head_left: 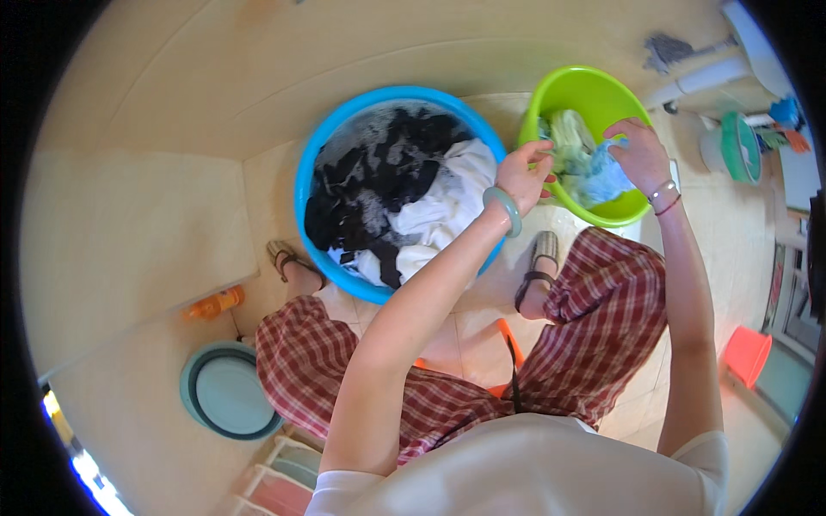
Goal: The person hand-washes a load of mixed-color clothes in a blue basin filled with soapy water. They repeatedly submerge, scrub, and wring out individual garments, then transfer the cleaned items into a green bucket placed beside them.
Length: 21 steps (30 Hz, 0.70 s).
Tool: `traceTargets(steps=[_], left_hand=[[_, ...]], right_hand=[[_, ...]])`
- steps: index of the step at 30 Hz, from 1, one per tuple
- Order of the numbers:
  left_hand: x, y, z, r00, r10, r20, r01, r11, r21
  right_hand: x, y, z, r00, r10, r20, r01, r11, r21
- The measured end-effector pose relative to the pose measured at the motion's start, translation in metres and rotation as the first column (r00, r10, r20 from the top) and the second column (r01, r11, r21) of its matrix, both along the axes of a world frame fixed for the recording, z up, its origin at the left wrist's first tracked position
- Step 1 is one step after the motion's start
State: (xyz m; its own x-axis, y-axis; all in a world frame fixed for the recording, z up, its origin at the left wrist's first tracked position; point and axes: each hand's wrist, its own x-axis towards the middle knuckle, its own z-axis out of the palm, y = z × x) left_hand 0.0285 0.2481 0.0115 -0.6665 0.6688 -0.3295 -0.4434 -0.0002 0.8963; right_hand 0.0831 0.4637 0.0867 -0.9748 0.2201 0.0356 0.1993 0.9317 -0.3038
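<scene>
At the left rim of a lime green basin (578, 79), my left hand (523, 175) has its fingers bent and apart, with no cloth visibly gripped. Inside the basin, my right hand (643, 158) curls its fingers on a light blue cloth (594, 182). Pale green cloth (570, 136) lies bunched beside the blue one. To the left stands a large blue tub (304, 185) of sudsy water, where black clothes (366, 176) and white clothes (447, 193) soak. My left forearm hides part of its lower right edge.
My feet stand beside the blue tub, above an orange stool (509, 340) between my legs. A grey-green basin (232, 391) and an orange bottle (215, 303) lie left. Rightward are a green-and-white bucket (738, 148), a red-orange bin (748, 355) and a grey brush (667, 50).
</scene>
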Motion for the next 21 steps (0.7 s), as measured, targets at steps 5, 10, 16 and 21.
traceTargets(steps=[5,10,16,21], left_hand=[[-0.047,-0.105,-0.054,0.864,0.133,-0.486,-0.307,0.904,-0.297],[-0.090,-0.205,-0.085,0.728,-0.019,-0.685,-0.531,0.617,-0.581],[-0.108,-0.286,-0.127,0.759,-0.081,-0.647,-0.561,0.424,-0.711],[-0.094,-0.314,-0.151,0.896,-0.153,-0.417,-0.340,0.368,-0.865]], right_hand=[[-0.064,-0.107,-0.014,0.966,0.245,-0.081,-0.258,0.912,-0.321],[-0.131,-0.227,-0.085,0.883,0.469,-0.018,-0.394,0.720,-0.571],[-0.198,-0.329,-0.189,0.836,0.545,-0.055,-0.515,0.747,-0.420],[-0.202,-0.360,-0.214,0.822,0.512,0.247,-0.465,0.856,-0.228]])
